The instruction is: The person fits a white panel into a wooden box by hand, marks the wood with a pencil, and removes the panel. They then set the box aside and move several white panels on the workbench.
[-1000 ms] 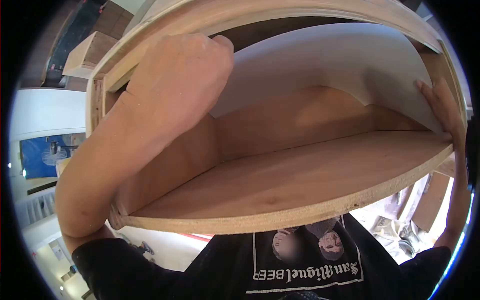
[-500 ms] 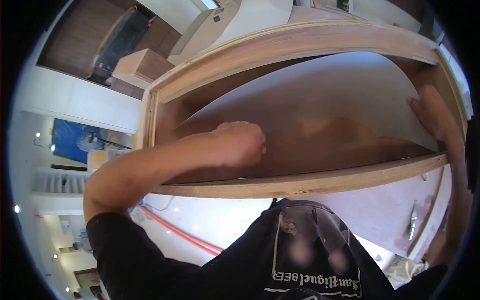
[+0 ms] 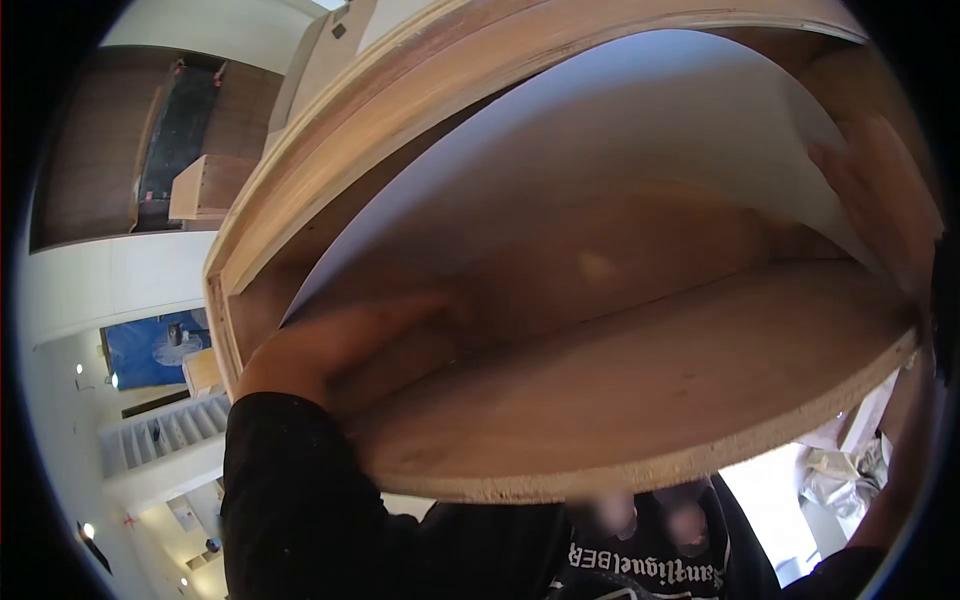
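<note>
Just beyond the cabinet (image 3: 640,469), 1 box (image 3: 207,189).

Black shirt (image 3: 470,545) worn by the person, chest print, low in the head view: whitish "San Miguel" (image 3: 665,572) in old-style blackletter type, with "BEER" (image 3: 592,557) right beside it in plain, thinner capitals, same line. Whole line shows upside down from this camera and slightly soft, the name toward the right side of the view and the capitals toward the left, brand still readable. Print sits below the raw wood edge, near the bottom of the view.
</note>
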The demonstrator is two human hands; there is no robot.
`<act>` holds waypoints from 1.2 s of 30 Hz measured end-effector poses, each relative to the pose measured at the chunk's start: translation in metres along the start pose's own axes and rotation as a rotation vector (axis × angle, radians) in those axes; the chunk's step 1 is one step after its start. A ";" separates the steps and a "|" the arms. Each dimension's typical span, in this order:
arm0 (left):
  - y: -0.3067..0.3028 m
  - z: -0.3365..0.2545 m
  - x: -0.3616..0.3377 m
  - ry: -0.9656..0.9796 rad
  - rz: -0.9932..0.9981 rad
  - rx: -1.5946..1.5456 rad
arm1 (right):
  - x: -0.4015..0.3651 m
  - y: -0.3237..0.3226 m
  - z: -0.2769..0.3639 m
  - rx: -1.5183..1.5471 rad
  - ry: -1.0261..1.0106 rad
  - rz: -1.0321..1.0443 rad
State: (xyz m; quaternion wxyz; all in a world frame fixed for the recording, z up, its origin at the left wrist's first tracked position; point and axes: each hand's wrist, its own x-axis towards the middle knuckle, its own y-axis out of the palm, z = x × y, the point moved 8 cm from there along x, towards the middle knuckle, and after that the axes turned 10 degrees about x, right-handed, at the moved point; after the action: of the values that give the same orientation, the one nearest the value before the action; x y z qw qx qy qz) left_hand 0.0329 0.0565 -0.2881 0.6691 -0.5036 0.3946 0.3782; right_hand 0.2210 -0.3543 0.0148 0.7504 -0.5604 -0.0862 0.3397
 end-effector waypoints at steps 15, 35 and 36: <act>0.030 -0.001 0.052 -0.012 -0.059 0.005 | -0.003 -0.011 0.019 -0.028 -0.060 0.030; -0.038 0.023 -0.088 0.146 -0.187 0.560 | -0.007 -0.004 0.005 -0.239 -0.044 -0.218; -0.043 0.025 -0.099 0.139 -0.203 0.597 | -0.005 -0.003 0.006 -0.270 -0.052 -0.190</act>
State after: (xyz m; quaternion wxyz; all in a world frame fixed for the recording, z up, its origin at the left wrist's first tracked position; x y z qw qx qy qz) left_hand 0.0356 0.0612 -0.1770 0.7931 -0.3466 0.4805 0.1417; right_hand 0.2155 -0.3533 0.0213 0.6946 -0.6364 -0.2031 0.2670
